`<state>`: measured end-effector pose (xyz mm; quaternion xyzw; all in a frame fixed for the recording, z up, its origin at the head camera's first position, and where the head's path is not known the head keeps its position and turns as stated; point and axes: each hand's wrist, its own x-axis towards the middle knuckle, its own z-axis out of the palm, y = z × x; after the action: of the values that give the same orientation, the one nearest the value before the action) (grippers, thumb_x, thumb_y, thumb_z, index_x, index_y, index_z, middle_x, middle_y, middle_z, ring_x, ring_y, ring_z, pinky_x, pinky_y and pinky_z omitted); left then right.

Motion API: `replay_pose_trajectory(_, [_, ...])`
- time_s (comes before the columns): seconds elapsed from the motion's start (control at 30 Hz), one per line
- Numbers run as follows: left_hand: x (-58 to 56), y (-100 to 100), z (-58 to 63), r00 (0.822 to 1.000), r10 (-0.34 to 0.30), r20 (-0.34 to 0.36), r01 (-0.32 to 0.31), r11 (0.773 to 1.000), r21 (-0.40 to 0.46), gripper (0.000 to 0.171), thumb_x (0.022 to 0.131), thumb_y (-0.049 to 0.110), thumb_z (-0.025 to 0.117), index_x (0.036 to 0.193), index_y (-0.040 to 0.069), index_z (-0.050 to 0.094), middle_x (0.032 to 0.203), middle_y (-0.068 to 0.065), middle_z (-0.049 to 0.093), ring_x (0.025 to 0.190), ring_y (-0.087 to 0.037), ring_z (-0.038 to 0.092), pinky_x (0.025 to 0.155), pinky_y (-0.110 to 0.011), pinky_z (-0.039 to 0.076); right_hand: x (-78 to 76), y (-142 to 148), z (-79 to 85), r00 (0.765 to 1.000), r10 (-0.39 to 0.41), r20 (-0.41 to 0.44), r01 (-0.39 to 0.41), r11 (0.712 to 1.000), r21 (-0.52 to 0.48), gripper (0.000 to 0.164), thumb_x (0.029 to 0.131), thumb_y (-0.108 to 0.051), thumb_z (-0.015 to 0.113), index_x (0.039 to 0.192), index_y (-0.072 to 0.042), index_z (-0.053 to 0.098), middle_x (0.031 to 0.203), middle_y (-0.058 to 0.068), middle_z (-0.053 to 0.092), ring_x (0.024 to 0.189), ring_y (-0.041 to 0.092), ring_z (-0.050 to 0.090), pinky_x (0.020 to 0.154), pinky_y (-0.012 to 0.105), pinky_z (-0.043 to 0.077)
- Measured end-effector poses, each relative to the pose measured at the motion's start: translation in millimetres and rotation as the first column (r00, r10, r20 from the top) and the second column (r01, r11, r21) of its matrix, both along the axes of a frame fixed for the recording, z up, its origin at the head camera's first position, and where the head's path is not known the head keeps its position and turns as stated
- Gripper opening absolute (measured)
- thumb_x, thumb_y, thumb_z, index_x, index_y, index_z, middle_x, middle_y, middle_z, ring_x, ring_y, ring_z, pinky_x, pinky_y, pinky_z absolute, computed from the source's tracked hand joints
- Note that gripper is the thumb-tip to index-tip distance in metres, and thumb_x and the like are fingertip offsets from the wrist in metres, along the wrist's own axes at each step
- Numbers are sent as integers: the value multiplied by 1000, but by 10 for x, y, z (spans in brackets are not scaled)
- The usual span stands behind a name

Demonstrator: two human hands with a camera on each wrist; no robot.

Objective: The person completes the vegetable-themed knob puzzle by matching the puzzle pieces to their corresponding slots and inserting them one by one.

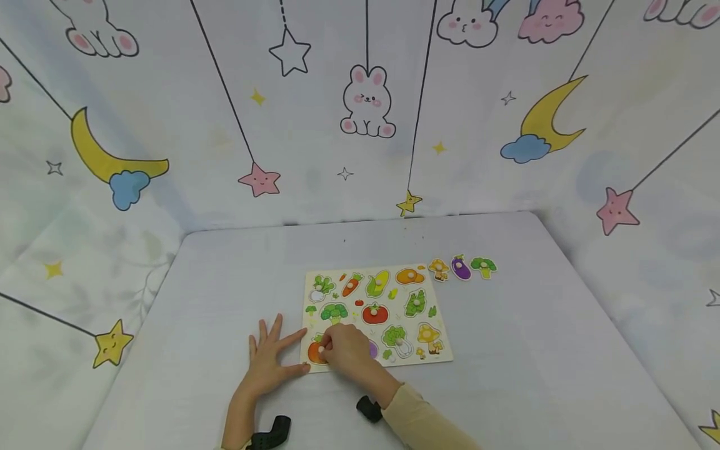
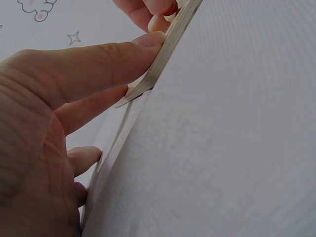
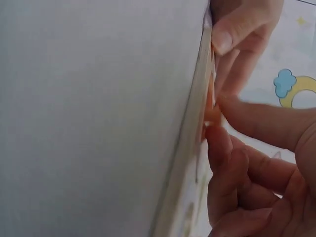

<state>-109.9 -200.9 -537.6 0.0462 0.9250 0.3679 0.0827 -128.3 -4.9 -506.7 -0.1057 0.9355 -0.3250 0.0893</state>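
Observation:
A pale wooden knob puzzle board (image 1: 396, 309) lies on the table, filled with vegetable pictures. My left hand (image 1: 267, 365) rests at its left edge with fingers spread. In the left wrist view, the thumb (image 2: 148, 42) touches the board's edge. My right hand (image 1: 350, 356) pinches the small knob of the orange pumpkin piece (image 1: 314, 353) at the board's lower left corner. Thumb and forefinger (image 3: 219, 143) meet around it in the right wrist view, where the piece is blurred. A purple piece (image 1: 374, 349) is partly hidden behind the right hand.
Right of the board's top corner lie a loose mushroom piece (image 1: 439, 270), an eggplant piece (image 1: 461, 269) and a broccoli piece (image 1: 484, 267). A white cloth covers the table (image 1: 534, 350). Behind it rises a wall with printed rabbits, moons and stars (image 1: 261, 180).

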Motion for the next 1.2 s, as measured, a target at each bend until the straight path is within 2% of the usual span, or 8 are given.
replay_pose_trajectory(0.17, [7, 6, -2, 1000, 3, -12, -3, 1000, 1, 75, 66, 44, 85, 133, 20, 62, 161, -27, 12, 145, -53, -15, 110, -71, -15, 36, 190, 163, 998, 57, 39, -55, 997, -47, 14, 80, -17, 78, 93, -14, 74, 68, -11, 57, 62, 5, 49, 53, 20, 39])
replay_pose_trajectory(0.33, [3, 15, -5, 999, 10, -35, -10, 1000, 3, 74, 65, 44, 84, 132, 19, 63, 160, -28, 13, 145, -54, -13, 111, -71, -15, -42, 604, 328, 994, 102, -26, -104, 992, -69, 19, 84, -18, 76, 102, -13, 74, 77, -10, 63, 67, 4, 52, 57, 19, 42])
replay_pose_trajectory(0.47, [1, 18, -2, 1000, 11, -28, -11, 1000, -1, 75, 65, 45, 84, 132, 20, 63, 161, -27, 13, 145, -53, -14, 111, -70, -15, -199, 1012, 407, 999, -1, -54, -2, 998, -56, 20, 84, -18, 76, 104, -14, 75, 79, -10, 64, 68, 8, 51, 57, 20, 40])
replay_pose_trajectory(0.63, [7, 19, -6, 1000, 7, -14, -7, 1000, -4, 76, 65, 45, 85, 133, 19, 62, 161, -27, 12, 145, -54, -14, 111, -70, -16, -493, 1579, 388, 987, -133, -92, 133, 991, -13, 24, 85, -19, 76, 108, -14, 74, 83, -6, 67, 70, 12, 50, 59, 23, 38])
replay_pose_trajectory(0.77, [11, 17, -15, 1000, 13, -13, -13, 1000, 0, 77, 64, 45, 85, 133, 19, 62, 161, -27, 12, 145, -54, -15, 111, -70, -16, -768, 2090, 363, 966, -202, -164, 207, 978, 15, 28, 87, -18, 73, 113, -9, 72, 90, 5, 71, 74, 18, 56, 57, 24, 40])
replay_pose_trajectory(0.9, [13, 14, -22, 1000, 17, -19, -16, 1000, 9, 76, 64, 45, 85, 132, 20, 63, 161, -27, 13, 145, -54, -14, 111, -70, -15, -1009, 2605, 336, 930, -304, -204, 322, 945, 58, 31, 89, -17, 69, 119, -8, 68, 100, 13, 70, 78, 24, 59, 54, 25, 42])
replay_pose_trajectory(1.03, [15, 10, -26, 999, 7, -33, -7, 1000, 14, 76, 64, 45, 86, 132, 19, 63, 160, -28, 13, 145, -55, -14, 110, -71, -15, -1169, 3019, 281, 913, -378, -153, 394, 915, 93, 36, 91, -19, 67, 126, -9, 64, 110, 17, 68, 78, 27, 58, 52, 27, 41])
replay_pose_trajectory(1.2, [20, 3, -31, 998, -2, -55, 2, 1000, -1, 75, 64, 46, 85, 132, 20, 64, 160, -29, 15, 144, -57, -12, 109, -73, -13, -1285, 3306, 232, 920, -390, -30, 391, 916, 85, 39, 91, -18, 66, 128, -4, 61, 114, 22, 64, 94, 34, 56, 66, 33, 45])
